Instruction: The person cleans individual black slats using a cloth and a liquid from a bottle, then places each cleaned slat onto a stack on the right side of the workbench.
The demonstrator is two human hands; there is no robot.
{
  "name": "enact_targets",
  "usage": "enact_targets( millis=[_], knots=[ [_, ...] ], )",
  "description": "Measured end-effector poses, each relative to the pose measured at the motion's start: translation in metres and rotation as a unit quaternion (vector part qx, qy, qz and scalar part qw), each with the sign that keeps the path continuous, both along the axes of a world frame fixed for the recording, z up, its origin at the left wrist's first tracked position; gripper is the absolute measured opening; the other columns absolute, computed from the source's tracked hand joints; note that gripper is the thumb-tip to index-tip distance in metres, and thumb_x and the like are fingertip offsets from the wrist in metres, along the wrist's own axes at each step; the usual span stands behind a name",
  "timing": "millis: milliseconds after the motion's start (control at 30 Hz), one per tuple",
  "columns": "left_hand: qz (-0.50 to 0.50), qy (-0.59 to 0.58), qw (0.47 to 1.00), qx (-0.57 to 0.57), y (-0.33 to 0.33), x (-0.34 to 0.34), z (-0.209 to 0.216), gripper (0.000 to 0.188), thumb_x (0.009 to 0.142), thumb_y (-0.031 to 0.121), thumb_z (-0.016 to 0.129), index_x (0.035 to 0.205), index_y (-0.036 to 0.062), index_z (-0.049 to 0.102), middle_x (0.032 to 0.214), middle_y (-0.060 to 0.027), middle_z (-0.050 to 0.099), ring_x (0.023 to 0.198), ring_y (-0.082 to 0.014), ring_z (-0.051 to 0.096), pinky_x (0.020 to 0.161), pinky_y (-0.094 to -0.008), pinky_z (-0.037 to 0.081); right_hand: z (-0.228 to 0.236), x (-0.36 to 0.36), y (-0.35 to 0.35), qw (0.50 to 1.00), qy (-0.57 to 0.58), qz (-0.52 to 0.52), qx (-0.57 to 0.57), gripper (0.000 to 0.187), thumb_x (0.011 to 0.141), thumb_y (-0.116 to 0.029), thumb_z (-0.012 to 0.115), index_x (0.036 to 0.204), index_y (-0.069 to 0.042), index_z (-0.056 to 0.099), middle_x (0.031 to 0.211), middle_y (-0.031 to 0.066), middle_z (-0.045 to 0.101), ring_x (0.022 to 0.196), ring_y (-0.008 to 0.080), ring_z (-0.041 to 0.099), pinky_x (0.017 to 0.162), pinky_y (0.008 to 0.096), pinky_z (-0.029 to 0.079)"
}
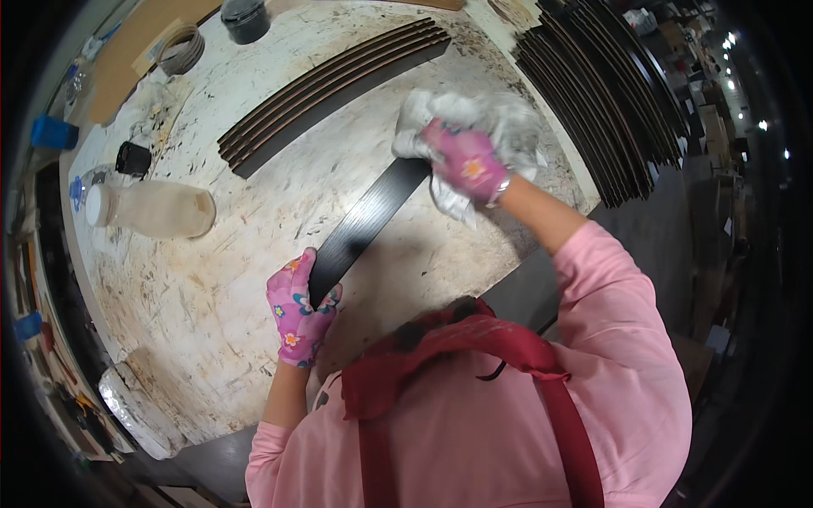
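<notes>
A flat black wooden strip (370, 222) runs slantwise above the worktable (237, 339), from near left to far right. My left hand (301, 310), in a pink flowered glove, is closed round its near end. In the matching glove, my right hand (468, 161) is closed on a crumpled white cloth (506, 118), smeared by motion. The cloth lies over the strip's far end and hides it. Beyond the strip, several dark strips (334, 95) with brown edges lie side by side in a row.
A stack of long black strips (597, 102) lies at the far right. On the left stand a cloudy plastic bottle (161, 209), a small black cup (134, 158) and a blue cup (54, 132). Farther back are a dark tub (245, 20) and a tape roll (180, 49). A foil-like bundle (140, 406) sits at the near left edge.
</notes>
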State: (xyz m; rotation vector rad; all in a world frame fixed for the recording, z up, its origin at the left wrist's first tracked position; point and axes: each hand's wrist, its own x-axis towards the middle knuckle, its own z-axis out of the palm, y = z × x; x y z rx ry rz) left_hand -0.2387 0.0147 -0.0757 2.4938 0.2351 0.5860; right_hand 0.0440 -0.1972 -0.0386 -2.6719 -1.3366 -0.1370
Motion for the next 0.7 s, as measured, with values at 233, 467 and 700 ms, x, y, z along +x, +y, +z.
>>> enact_targets(
  millis=[233, 467, 700],
  knots=[
    [-0.001, 0.014, 0.999, 0.046, -0.005, 0.003, 0.012, 0.062, 0.062, 0.003, 0.068, 0.122, 0.009, 0.056, 0.09, -0.0123, 0.061, 0.079, -0.0308, 0.056, 0.07, -0.0408, 0.044, -0.006, 0.055, -0.037, 0.986, 0.06, -0.156, -0.026, 0.027, 0.082, -0.016, 0.059, 0.108, -0.009, 0.052, 0.092, 0.0193, 0.062, 0.084, 0.039, 0.061, 0.071, 0.0443, 0.049],
    [0.001, 0.067, 0.998, 0.008, -0.004, -0.003, 0.003, 0.065, 0.062, 0.007, 0.072, 0.125, 0.0084, 0.056, 0.1, -0.0126, 0.059, 0.091, -0.0305, 0.053, 0.084, -0.0399, 0.042, -0.001, 0.028, -0.016, 0.987, 0.103, -0.119, -0.022, 0.036, 0.079, -0.016, 0.063, 0.113, -0.013, 0.052, 0.085, 0.0187, 0.062, 0.075, 0.0397, 0.062, 0.066, 0.047, 0.049],
    [-0.005, 0.047, 0.999, 0.003, -0.002, -0.004, 0.004, 0.063, 0.061, 0.007, 0.071, 0.122, 0.007, 0.057, 0.096, -0.0135, 0.061, 0.085, -0.0316, 0.056, 0.078, -0.0399, 0.045, 0.015, 0.027, -0.001, 0.987, 0.117, -0.052, -0.098, 0.03, 0.08, -0.015, 0.061, 0.108, -0.011, 0.052, 0.086, 0.0166, 0.063, 0.081, 0.0379, 0.063, 0.068, 0.0459, 0.05]
  ],
)
